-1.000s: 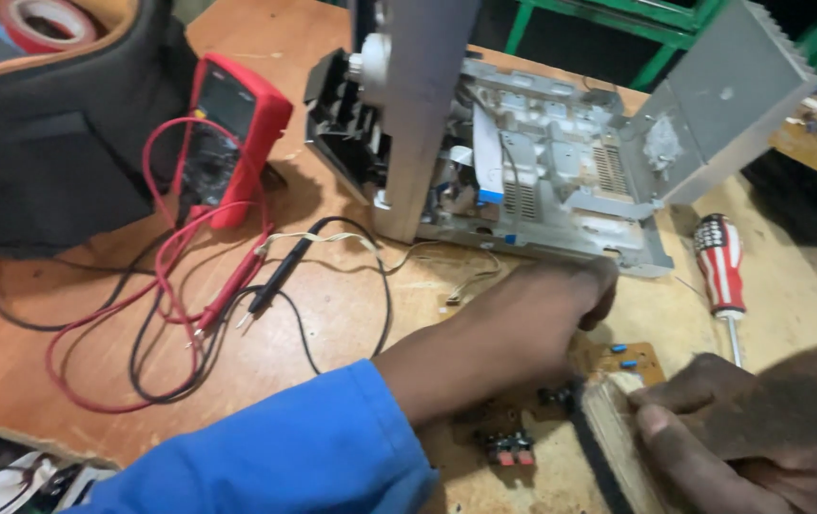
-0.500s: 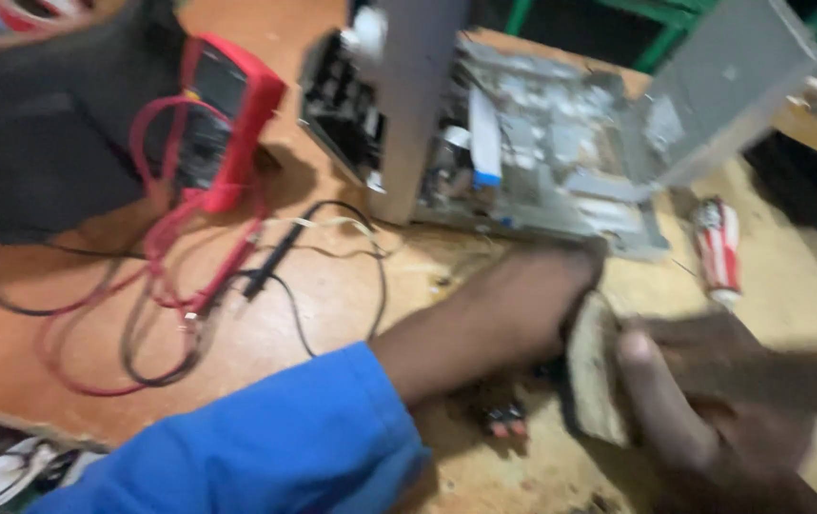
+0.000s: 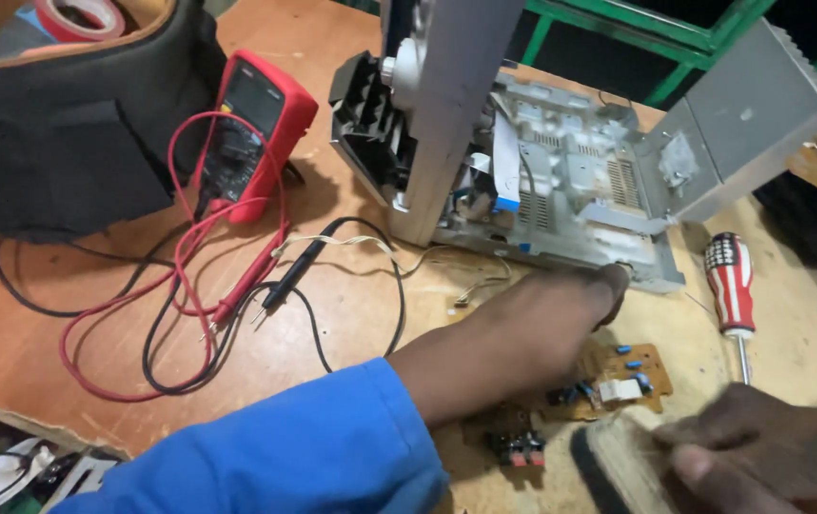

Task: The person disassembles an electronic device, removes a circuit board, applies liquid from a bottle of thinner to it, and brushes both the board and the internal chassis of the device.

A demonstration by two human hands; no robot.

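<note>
My left hand (image 3: pixel 541 319) reaches across from a blue sleeve and lies on the far end of a brown circuit board (image 3: pixel 618 373), pinning it to the wooden table. Its fingertips touch the lower edge of an opened grey metal device chassis (image 3: pixel 580 181). At the bottom right, my right hand (image 3: pixel 770 447) grips a brush (image 3: pixel 618 466) with pale bristles and a dark edge. The brush is just in front of the board's near side. A small part with red terminals (image 3: pixel 513 445) sits at the board's near-left corner.
A screwdriver (image 3: pixel 730 278) with a red and white handle lies right of the board. At the left, a red multimeter (image 3: pixel 256 124) leans on a black bag (image 3: pixel 66 124), with its red and black probe leads (image 3: pixel 189 286) looped over the table. A tape roll (image 3: pixel 80 14) sits in the bag.
The brush was up beside my left hand half a second ago. It has since come down and back to the bottom right. My left hand has stayed on the board.
</note>
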